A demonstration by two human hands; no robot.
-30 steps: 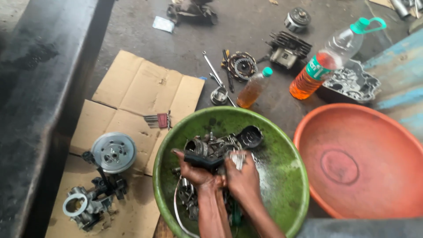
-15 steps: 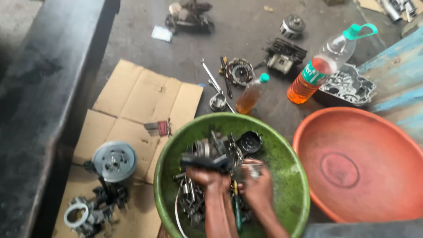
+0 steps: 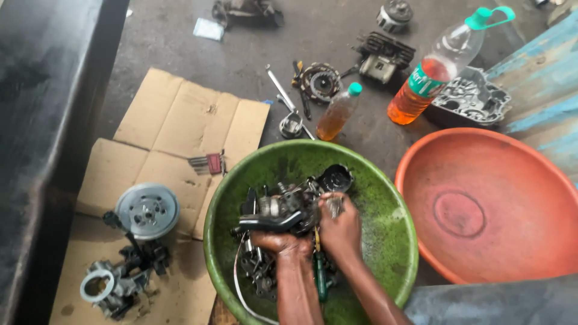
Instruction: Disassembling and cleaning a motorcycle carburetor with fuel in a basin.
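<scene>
Left hand [image 3: 278,241] grips the greasy part [image 3: 280,210] over the green basin [image 3: 385,241]; right hand [image 3: 340,229], fingers closed on its end, should work slowly, keeping it low over the basin

The green basin [image 3: 385,198] looks like plastic, its inside dull and speckled with grime; the orange basin [image 3: 487,204] beside it is smoother plastic with a faint sheen. The engine part [image 3: 280,210] is dark, greasy metal with brighter bare patches. The flattened cardboard [image 3: 180,126] is matt brown paperboard, stained. The pulley [image 3: 147,210] is grey cast metal, softly shiny. Both bottles [image 3: 338,111] are clear glossy plastic. The floor [image 3: 180,54] is rough concrete.
</scene>
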